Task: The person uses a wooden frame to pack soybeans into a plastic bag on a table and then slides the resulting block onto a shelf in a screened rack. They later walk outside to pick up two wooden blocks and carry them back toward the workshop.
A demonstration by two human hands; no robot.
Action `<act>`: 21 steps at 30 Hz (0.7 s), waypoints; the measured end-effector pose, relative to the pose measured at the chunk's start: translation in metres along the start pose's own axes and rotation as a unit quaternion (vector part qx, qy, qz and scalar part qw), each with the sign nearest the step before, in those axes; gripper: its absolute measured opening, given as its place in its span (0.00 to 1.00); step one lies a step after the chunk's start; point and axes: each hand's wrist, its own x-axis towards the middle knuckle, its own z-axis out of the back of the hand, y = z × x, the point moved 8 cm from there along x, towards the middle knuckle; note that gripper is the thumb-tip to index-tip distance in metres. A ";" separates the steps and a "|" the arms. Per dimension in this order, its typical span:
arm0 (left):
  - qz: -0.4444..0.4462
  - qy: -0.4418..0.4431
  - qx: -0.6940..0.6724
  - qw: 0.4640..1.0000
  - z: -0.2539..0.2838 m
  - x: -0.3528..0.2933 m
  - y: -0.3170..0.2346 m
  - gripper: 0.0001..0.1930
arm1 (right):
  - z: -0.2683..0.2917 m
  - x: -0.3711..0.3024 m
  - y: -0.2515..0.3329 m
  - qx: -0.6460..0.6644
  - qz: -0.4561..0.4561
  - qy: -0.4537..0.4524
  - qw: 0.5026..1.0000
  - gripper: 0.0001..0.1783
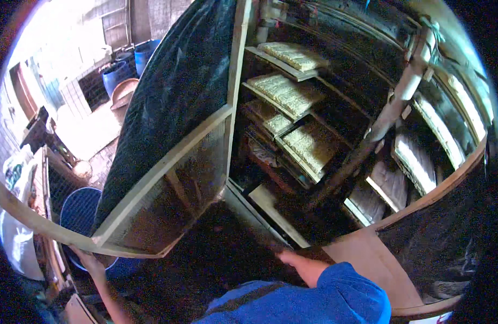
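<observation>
A wooden-framed door (168, 162), covered with dark plastic sheeting above and a brownish panel below, stands swung out on the left. My left hand (88, 260) is closed on the bottom rail of its frame, with the fingertips partly hidden. My right hand (288, 258) reaches down to the sill of the opening, next to a pale board (278, 216); its fingers are too dark and blurred to make out. Inside the opening, stacked trays (285, 97) carry a pale, bumpy-textured layer. A lower tray (308, 148) is lit on its near part.
A thick slanted post (397, 102) crosses in front of more trays (416, 156) on the right. Dark sheeting (438, 232) covers the right wall beside a plain wooden panel (367, 259). On the left are a blue tub (79, 210), blue barrels (116, 78) and a brown basin (124, 92).
</observation>
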 end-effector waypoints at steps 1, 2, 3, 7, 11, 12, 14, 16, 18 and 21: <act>-0.066 0.017 0.167 0.984 0.028 0.001 0.004 0.33 | 0.003 -0.006 0.004 0.048 0.006 0.005 0.999 0.32; -0.127 0.028 0.330 0.935 0.073 0.012 0.018 0.32 | -0.005 0.015 -0.016 0.033 0.020 -0.001 0.999 0.32; -0.167 0.044 0.381 0.908 0.070 0.004 0.037 0.32 | -0.018 0.052 -0.070 0.020 0.014 -0.019 1.000 0.33; -0.218 0.060 0.329 0.917 0.088 -0.069 0.016 0.31 | -0.020 0.011 -0.053 0.070 0.029 0.045 0.996 0.32; -0.097 0.038 0.111 0.988 0.057 -0.157 0.017 0.30 | -0.026 0.002 -0.110 0.102 0.018 0.048 0.993 0.33; -0.076 0.031 0.091 0.992 0.052 -0.177 0.012 0.29 | -0.033 0.006 -0.129 0.101 0.011 0.049 0.994 0.33; -0.053 0.021 0.068 0.996 0.043 -0.219 0.001 0.28 | -0.048 0.012 -0.162 0.097 0.003 0.049 0.994 0.33; -0.043 0.007 0.053 0.998 0.038 -0.261 -0.013 0.27 | -0.056 0.014 -0.180 0.092 0.005 0.041 0.995 0.33; -0.028 0.001 0.038 0.999 0.027 -0.302 -0.015 0.26 | -0.054 0.016 -0.192 0.085 0.017 0.015 0.996 0.33; 0.007 0.013 0.007 1.000 -0.010 -0.361 -0.008 0.24 | -0.036 0.018 -0.197 0.057 0.088 -0.070 0.992 0.34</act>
